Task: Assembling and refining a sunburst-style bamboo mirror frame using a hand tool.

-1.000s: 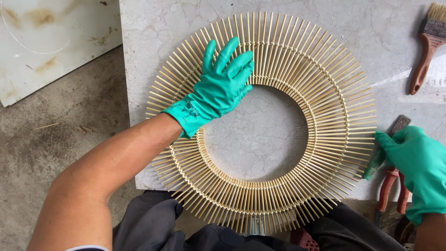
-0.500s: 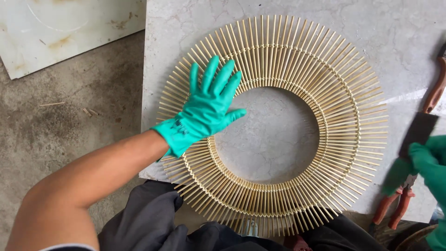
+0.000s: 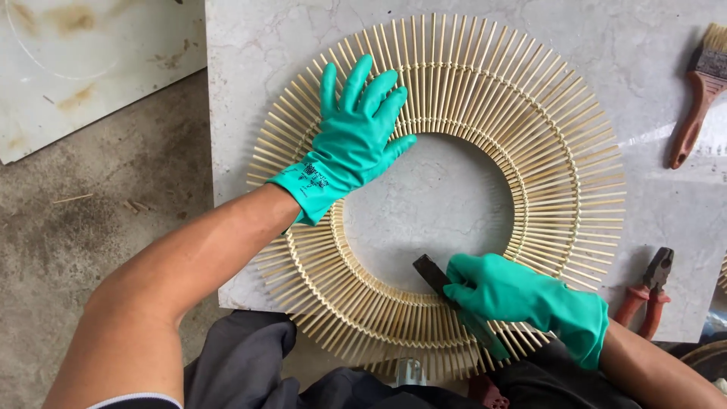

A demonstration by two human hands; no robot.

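A large ring of pale bamboo sticks [image 3: 530, 129], set like sun rays, lies flat on a grey marble slab [image 3: 644, 45]. My left hand [image 3: 352, 140], in a teal rubber glove, presses flat with spread fingers on the ring's upper left part. My right hand [image 3: 522, 299], also gloved in teal, grips a dark flat metal tool [image 3: 430, 273] whose tip rests at the ring's inner lower edge. The tool's handle runs under the glove toward the lower right.
A paintbrush with a brown wooden handle [image 3: 700, 95] lies at the slab's upper right. Red-handled pliers [image 3: 647, 291] lie at the right edge. A stained white board [image 3: 83, 60] lies on the concrete floor [image 3: 91, 227] to the left. My dark trousers [image 3: 242, 363] show below.
My right hand has come in from the far right edge holding the dark tool and set it on the ring's lower inner rim. The left hand stays pressed on the ring.
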